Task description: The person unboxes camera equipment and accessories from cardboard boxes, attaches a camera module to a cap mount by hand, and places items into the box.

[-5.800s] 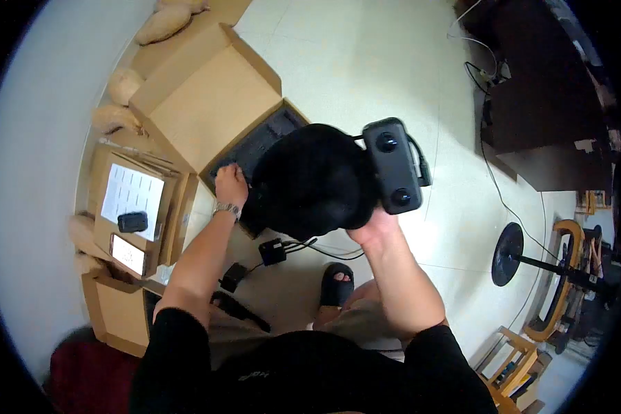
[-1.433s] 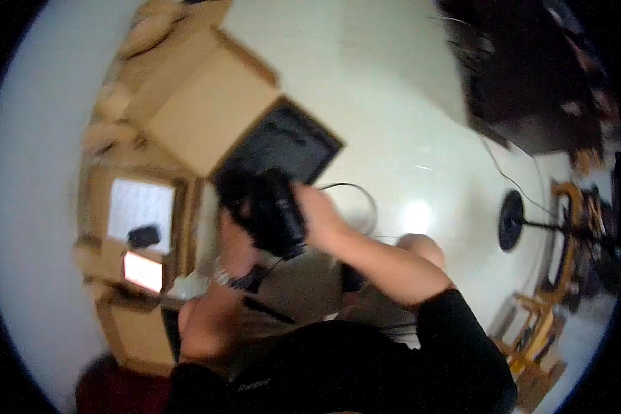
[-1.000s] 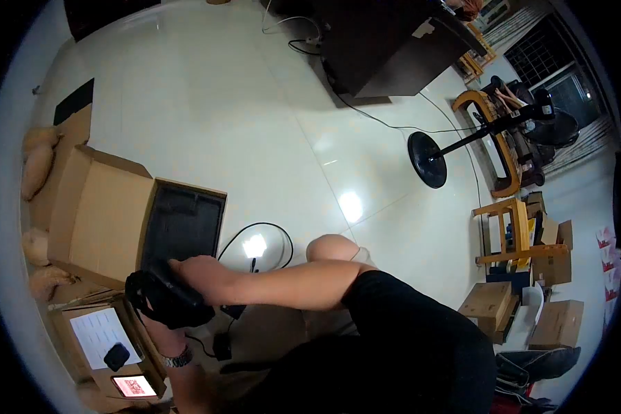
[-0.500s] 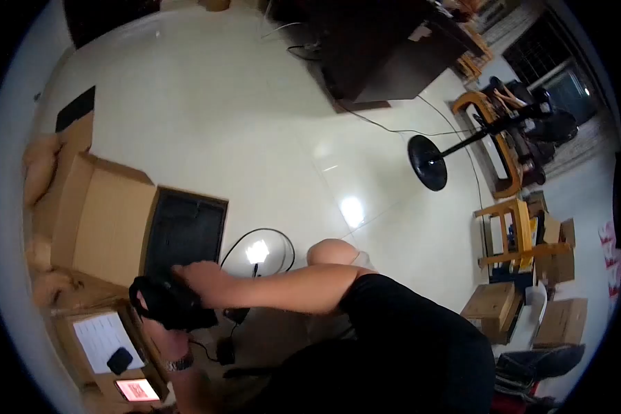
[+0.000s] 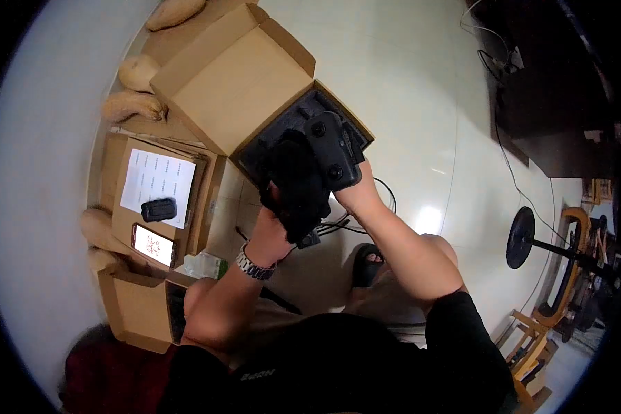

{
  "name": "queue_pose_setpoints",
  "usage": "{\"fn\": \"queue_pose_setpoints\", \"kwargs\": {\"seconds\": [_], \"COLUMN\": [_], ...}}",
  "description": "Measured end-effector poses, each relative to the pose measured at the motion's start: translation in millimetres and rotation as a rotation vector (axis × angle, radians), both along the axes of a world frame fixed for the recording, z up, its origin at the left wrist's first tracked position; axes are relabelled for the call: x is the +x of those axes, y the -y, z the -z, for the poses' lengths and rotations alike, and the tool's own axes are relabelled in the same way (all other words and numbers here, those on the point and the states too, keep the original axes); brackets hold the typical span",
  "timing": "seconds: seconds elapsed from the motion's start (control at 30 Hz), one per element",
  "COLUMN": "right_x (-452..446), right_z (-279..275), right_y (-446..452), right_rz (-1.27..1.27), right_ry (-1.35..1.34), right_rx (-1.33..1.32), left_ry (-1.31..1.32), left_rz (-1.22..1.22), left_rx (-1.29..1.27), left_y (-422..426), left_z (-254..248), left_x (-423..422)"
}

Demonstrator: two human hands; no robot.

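A black remote controller [image 5: 332,152] with two thumb sticks is held over the open cardboard box, its edge gripped by my right hand [image 5: 357,193]. Those fingers are mostly hidden behind the controller. Right beside it, my left hand [image 5: 272,234], with a metal-band watch at the wrist, clutches a soft black cloth-like bundle [image 5: 293,183]. The bundle covers most of the left fingers and touches or overlaps the controller; I cannot tell whether they are joined. Beneath both lies the cardboard box [image 5: 238,76], lid folded back, with a dark foam insert [image 5: 255,155].
To the left, a flat carton [image 5: 121,224] carries a printed sheet [image 5: 148,172], a small black object [image 5: 159,209] and a lit phone [image 5: 153,246]. Tan gourds [image 5: 134,105] line the wall. Black cables [image 5: 386,193] lie on the floor. A black stand base [image 5: 521,238] is at right.
The view has swung so the box sits nearer the centre. My right hand, earlier on the black bundle, now grips the remote controller; my left hand still has the bundle.
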State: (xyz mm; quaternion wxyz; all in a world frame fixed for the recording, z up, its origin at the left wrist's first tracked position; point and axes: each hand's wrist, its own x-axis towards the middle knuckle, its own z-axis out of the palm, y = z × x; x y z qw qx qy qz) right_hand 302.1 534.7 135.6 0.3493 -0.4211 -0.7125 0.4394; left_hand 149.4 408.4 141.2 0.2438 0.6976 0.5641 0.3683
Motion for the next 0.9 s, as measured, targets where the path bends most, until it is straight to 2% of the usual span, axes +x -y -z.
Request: {"fn": "queue_pose_setpoints", "kwargs": {"seconds": [0.07,0.2,0.27,0.3,0.37,0.4,0.43,0.5,0.6,0.77,0.9], "right_x": [1,-3,-5,-6,-6,-6,-7,-8,-10,-7,-7], "right_z": [-9,-22,-23,-23,-15,-12,-13,-19,-21,-24,-27], "right_y": [2,11,16,17,19,21,22,25,25,23,23], "right_rz": [-0.021,0.014,0.007,0.004,-0.009,-0.02,-0.021,-0.088,-0.051,-0.044,-0.043], "right_ry": [0.051,0.146,0.166,0.186,0.236,0.288,0.287,0.277,0.412,0.386,0.444], "right_rx": [0.014,-0.047,-0.028,-0.006,0.006,0.017,0.016,0.163,0.094,0.185,0.218], "left_ry": [0.145,0.209,0.664,0.664,0.438,0.437,0.608,0.78,0.537,0.403,0.487], "left_rz": [-0.007,-0.09,-0.147,-0.149,-0.152,-0.152,-0.204,-0.255,-0.232,-0.175,-0.137], "left_rx": [-0.112,-0.07,-0.275,-0.275,-0.157,-0.157,-0.18,-0.201,-0.176,-0.03,-0.042], "left_y": [-2,-7,-8,-10,-14,-12,-10,-6,-3,-10,-14], "left_z": [7,-4,-5,-8,-15,-5,9,19,11,-2,-2], "left_x": [3,11,15,15,14,18,23,25,22,22,12]}}
